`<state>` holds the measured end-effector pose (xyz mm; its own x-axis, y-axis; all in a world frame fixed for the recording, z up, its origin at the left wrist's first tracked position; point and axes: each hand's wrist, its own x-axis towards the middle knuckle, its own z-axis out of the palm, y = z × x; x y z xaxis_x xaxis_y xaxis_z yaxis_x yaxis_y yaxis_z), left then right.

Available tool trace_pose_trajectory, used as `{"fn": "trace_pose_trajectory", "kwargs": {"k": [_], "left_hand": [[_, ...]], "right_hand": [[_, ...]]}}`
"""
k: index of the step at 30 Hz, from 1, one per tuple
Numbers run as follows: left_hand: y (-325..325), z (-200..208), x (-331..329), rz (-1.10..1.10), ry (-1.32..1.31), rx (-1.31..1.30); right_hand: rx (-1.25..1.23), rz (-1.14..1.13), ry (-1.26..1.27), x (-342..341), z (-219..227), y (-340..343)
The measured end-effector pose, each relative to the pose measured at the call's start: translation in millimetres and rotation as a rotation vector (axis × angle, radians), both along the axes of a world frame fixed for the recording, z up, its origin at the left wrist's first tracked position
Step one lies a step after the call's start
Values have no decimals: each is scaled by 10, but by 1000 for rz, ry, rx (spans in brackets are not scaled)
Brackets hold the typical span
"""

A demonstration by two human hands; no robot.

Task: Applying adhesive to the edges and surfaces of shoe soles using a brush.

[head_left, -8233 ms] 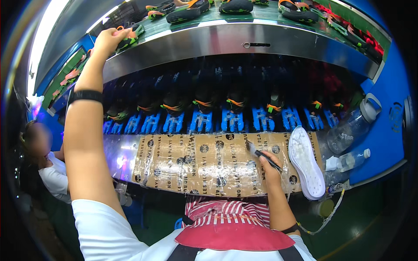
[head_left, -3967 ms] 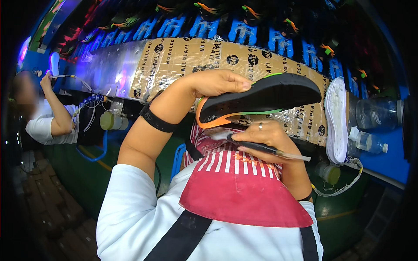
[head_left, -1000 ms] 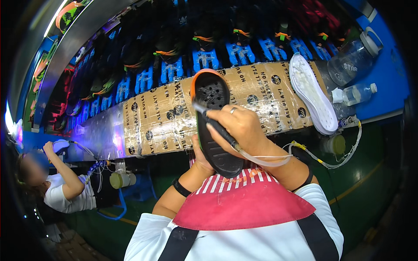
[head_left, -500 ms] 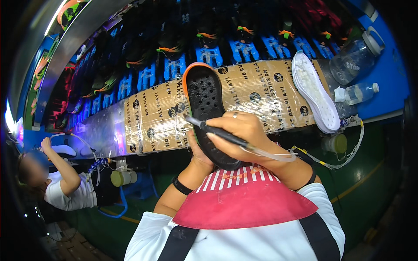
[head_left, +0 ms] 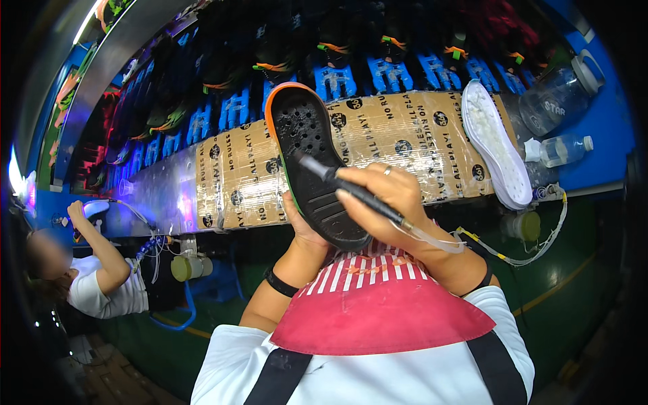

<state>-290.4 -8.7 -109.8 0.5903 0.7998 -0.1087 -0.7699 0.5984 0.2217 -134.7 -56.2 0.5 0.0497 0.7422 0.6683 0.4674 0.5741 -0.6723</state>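
Observation:
My left hand [head_left: 304, 226] is closed around the near left edge of a black shoe sole [head_left: 321, 197] with an orange rim at its far end. The sole is held tilted over the bench's front edge, its inner face up, showing round holes and ridges. In my right hand [head_left: 393, 206] is a glue brush [head_left: 368, 197] with a dark handle and a thin clear tube at its rear. Its pale, blurred bristles lie over the middle of the sole; whether they touch it I cannot tell.
Taped cardboard [head_left: 412, 155] covers the bench. On its right lies a white sole [head_left: 498, 148], beside a clear bottle [head_left: 565, 150] and a large jug [head_left: 557, 98]. Shoes on blue holders [head_left: 388, 73] line the back. A co-worker [head_left: 101, 280] sits at left.
The sole has shifted slightly left and away from me. The brush has moved from the sole's left edge inward over its middle. My left hand still grips the sole.

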Motion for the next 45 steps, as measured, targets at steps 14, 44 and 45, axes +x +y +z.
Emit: {"fn": "trace_pose_trajectory", "kwargs": {"k": [14, 44, 45], "left_hand": [[148, 243, 21, -10, -9, 170], [420, 385, -261, -55, 42, 305], [425, 376, -267, -86, 34, 371]], "right_hand": [[-202, 174, 183, -104, -56, -64], [-548, 390, 254, 75, -149, -82], [-553, 374, 215, 72, -155, -85]]}}
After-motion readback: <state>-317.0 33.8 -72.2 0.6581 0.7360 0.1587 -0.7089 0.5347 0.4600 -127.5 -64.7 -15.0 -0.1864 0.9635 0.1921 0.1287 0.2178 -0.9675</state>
